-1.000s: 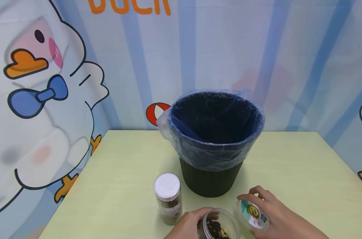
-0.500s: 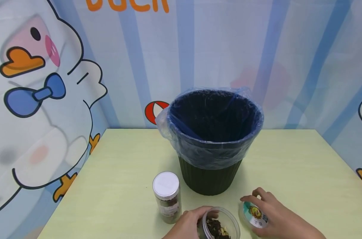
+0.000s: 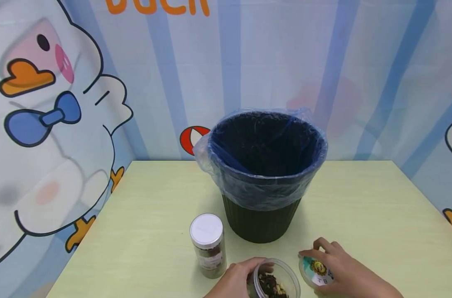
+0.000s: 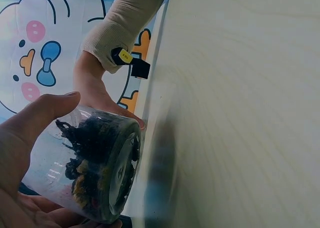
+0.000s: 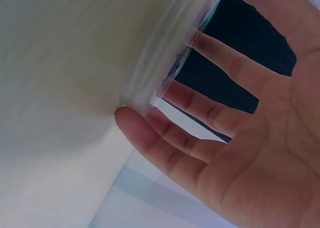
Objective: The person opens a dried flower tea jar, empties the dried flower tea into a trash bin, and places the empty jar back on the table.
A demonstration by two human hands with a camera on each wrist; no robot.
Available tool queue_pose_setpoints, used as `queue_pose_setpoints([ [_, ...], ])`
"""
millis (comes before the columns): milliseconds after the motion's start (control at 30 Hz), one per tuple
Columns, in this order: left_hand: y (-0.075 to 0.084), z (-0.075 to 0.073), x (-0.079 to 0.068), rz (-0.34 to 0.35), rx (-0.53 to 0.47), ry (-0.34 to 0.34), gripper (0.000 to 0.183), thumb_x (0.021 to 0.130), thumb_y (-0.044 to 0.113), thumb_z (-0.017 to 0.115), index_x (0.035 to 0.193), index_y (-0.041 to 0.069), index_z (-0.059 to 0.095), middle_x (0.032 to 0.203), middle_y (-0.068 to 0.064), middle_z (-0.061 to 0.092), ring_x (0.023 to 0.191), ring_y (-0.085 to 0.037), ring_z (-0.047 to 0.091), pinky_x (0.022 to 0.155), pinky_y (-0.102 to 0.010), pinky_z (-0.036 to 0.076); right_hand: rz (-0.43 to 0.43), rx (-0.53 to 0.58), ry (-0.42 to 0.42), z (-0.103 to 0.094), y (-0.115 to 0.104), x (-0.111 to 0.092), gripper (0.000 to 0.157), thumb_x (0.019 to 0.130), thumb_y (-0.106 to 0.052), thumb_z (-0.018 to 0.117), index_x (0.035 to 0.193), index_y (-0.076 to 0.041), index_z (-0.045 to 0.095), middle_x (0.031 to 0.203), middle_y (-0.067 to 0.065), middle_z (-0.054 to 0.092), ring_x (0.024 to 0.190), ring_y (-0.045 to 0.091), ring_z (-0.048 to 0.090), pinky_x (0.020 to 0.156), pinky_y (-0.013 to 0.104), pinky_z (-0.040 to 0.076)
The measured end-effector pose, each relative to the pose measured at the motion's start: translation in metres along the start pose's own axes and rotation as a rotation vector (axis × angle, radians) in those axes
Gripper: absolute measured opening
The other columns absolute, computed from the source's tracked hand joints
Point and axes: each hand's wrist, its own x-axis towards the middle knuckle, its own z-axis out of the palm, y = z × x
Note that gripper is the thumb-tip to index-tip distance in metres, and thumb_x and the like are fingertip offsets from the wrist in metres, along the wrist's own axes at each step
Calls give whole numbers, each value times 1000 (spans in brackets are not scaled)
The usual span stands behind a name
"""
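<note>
My left hand [image 3: 233, 281] grips an open clear plastic jar [image 4: 52, 163], with its thumb on one side and fingers round the other. Dark, dried pieces [image 3: 270, 285] with some yellowish bits lie inside. To the right, my right hand [image 3: 343, 269] holds a round lid [image 3: 315, 269] with a green and white label and a yellow cartoon on top. The lid lies on the table, its edges between the thumb and fingers. In the right wrist view the fingertips [image 5: 132, 120] are at the lid's ribbed rim [image 5: 150, 62].
A tall jar [image 3: 210, 256] with a white lid stands left of the open jar. Behind both is a dark bin [image 3: 261, 223] lined with a bluish plastic bag [image 3: 263, 194]. All stand on a pale yellow table [image 3: 147, 215], before a cartoon duck backdrop [image 3: 278, 54].
My right hand has lowered the lid from a tilted hold to flat on the table, shifting slightly down in view. The left hand and its jar have stayed nearly still.
</note>
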Motion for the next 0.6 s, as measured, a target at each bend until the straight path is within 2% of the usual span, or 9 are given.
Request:
queue_pose_setpoints([
  [267, -2, 1, 2, -37, 6, -4, 67, 75, 46, 86, 133, 40, 55, 124, 21, 62, 114, 0, 57, 97, -24, 46, -34, -26, -2, 1, 0, 0, 67, 68, -29, 91, 129, -22, 65, 123, 4, 48, 99, 26, 41, 77, 40, 52],
  [333, 4, 0, 0, -51, 7, -1, 68, 74, 45, 87, 134, 38, 56, 123, 20, 62, 112, 0, 58, 96, -24, 47, -30, -27, -5, 0, -1, 1, 67, 69, -29, 91, 129, -22, 65, 124, 4, 49, 99, 26, 41, 77, 41, 51],
  [500, 36, -2, -8, -98, -4, 5, 65, 77, 31, 88, 134, 30, 58, 122, 17, 63, 110, -1, 58, 97, -27, 48, 11, -30, -8, 1, -2, 2, 67, 68, -29, 92, 129, -23, 66, 125, 4, 50, 101, 26, 42, 80, 43, 52],
  [600, 38, -2, -10, -84, -18, 2, 64, 77, 35, 87, 133, 31, 58, 122, 17, 63, 112, -1, 58, 98, -25, 46, 29, -29, -4, 2, -1, 3, 68, 67, -30, 93, 129, -23, 66, 125, 4, 50, 102, 26, 43, 82, 43, 53],
])
